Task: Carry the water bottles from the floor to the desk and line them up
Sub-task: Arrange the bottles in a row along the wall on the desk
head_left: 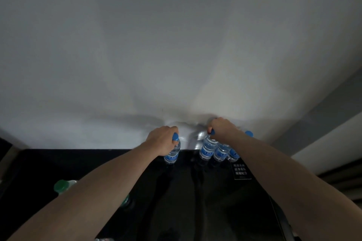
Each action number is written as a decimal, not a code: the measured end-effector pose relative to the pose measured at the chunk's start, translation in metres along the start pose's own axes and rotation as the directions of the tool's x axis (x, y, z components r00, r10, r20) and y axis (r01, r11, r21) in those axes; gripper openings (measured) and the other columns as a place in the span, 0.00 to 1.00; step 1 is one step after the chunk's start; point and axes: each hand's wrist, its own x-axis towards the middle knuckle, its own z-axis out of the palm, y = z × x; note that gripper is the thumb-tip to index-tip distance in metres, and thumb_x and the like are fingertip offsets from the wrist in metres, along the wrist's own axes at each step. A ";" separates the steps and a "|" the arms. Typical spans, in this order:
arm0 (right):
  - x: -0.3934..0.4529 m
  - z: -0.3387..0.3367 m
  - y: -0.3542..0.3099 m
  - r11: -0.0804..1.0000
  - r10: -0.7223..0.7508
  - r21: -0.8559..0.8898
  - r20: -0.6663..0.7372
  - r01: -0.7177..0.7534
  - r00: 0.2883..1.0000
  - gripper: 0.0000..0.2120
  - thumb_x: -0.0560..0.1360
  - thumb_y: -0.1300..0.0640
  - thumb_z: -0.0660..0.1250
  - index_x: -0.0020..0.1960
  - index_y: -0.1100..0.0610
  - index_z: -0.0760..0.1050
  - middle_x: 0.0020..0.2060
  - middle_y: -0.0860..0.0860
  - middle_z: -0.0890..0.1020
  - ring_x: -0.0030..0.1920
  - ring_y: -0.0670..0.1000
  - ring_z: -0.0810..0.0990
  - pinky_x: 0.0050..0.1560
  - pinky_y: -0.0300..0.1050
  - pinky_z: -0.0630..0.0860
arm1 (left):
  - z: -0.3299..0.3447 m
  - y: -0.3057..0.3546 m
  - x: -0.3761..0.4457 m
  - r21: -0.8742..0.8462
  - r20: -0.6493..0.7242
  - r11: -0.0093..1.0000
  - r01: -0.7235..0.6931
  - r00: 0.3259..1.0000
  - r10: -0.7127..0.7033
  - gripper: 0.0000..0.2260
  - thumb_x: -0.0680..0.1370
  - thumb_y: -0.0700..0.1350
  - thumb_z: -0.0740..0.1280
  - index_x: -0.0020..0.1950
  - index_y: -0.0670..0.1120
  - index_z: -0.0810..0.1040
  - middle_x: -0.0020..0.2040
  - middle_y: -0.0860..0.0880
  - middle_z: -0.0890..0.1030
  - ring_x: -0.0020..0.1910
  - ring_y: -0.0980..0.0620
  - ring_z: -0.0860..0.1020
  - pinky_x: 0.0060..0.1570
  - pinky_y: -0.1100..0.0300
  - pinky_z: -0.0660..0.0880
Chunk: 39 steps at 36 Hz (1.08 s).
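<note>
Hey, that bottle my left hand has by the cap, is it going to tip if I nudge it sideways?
Probably, if pushed high up. The bottle is tall and slim, upright on the black desk, and the left hand grips it near the blue cap. It looks full, so likely heavy for its size. Nudging low should help.

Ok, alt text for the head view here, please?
Two bare hands each grip a blue-capped water bottle: left hand on a separate bottle, right hand on the row's end bottle, all standing on a black desk against a white wall.
</note>
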 end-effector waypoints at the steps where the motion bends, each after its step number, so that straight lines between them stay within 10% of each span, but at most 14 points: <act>1: -0.001 -0.001 0.000 1.000 -0.002 -0.006 0.003 0.002 1.000 0.06 0.76 0.61 0.68 0.50 0.56 0.84 0.46 0.53 0.84 0.46 0.52 0.82 0.53 0.48 0.81 | 0.001 0.000 0.000 0.000 -0.001 1.000 0.001 1.000 -0.001 0.07 0.78 0.49 0.69 0.53 0.54 0.73 0.46 0.53 0.77 0.43 0.52 0.76 0.40 0.59 0.69; 39: -0.091 -0.006 0.089 0.993 0.085 0.087 -0.126 -0.074 0.988 0.26 0.75 0.57 0.69 0.72 0.49 0.70 0.71 0.48 0.71 0.69 0.52 0.69 0.71 0.51 0.66 | 0.017 0.087 0.046 0.177 -0.013 0.980 -0.090 0.995 0.094 0.10 0.81 0.45 0.66 0.62 0.50 0.74 0.59 0.49 0.77 0.52 0.47 0.78 0.43 0.55 0.73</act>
